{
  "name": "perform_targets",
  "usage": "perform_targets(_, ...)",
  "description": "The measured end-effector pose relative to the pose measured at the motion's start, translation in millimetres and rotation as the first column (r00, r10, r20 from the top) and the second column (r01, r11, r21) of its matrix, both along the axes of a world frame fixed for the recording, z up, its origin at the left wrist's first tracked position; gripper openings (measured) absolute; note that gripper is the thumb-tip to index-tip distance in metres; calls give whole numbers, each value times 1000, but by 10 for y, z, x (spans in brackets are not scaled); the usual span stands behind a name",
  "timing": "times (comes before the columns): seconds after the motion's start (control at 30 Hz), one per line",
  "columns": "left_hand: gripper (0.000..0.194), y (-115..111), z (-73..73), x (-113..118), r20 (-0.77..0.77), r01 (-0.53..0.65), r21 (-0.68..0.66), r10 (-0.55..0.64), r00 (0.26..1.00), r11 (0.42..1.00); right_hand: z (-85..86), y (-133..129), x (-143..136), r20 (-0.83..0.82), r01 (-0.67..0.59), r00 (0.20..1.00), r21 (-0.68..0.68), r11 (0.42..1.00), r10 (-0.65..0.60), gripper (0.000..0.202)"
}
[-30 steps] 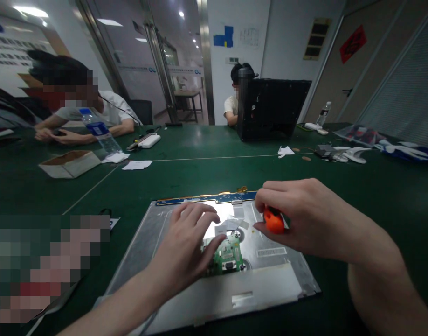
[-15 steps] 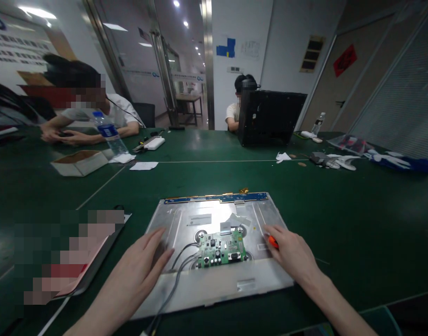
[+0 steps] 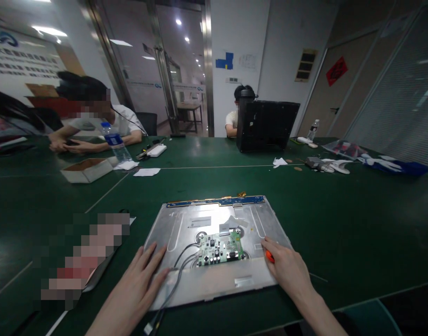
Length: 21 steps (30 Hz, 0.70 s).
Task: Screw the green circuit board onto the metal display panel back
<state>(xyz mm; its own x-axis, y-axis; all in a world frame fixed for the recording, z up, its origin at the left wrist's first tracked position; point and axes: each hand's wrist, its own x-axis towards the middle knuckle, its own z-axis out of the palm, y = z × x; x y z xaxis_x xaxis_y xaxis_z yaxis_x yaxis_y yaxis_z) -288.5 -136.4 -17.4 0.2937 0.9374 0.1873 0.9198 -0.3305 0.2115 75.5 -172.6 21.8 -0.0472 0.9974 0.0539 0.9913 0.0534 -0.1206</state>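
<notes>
A flat silver metal panel (image 3: 221, 275), like the back of a display, lies on the green table in front of me. Fixed to its middle is a green circuit board (image 3: 221, 249), with dark cables (image 3: 178, 280) running off its left side toward me. A narrow blue circuit strip (image 3: 214, 201) lines the far edge. My left hand (image 3: 142, 277) rests open on the panel's left side, fingers spread. At the right side, my right hand (image 3: 287, 263) is closed round an orange object (image 3: 269, 256), mostly hidden in the palm, while its fingertips touch the metal.
Left of the panel lies a flat item (image 3: 91, 261), blurred out. Farther off are an open box (image 3: 86, 171), a water bottle (image 3: 116, 142), paper (image 3: 147, 172), a black monitor-like casing (image 3: 266, 126) and gloves (image 3: 334, 165). Two people sit across the table.
My left hand has moved slightly toward me, its fingers now flatter on the panel. My right hand keeps hold of the orange object, a little lower. The camera view has tilted slightly.
</notes>
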Motion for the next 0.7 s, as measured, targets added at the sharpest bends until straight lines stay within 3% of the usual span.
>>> perform_targets(0.13,54,-28,8,97,-4,-61,-66,61,998,996,-125,11,64,-46,110,993,-24,994,-111,37)
perform_targets(0.23,56,-81,24,238,-13,-40,-75,39,999,996,-161,12,155,-84,199,976,-12,980,-199,33)
perform_targets(0.43,59,-188,64,511,-46,121,-36,-123,991,992,-53,19,329,-93,298,951,32,954,-294,36)
perform_targets(0.7,66,-175,100,786,-62,321,-182,-337,940,929,-129,227,383,-88,300,953,126,945,-291,39)
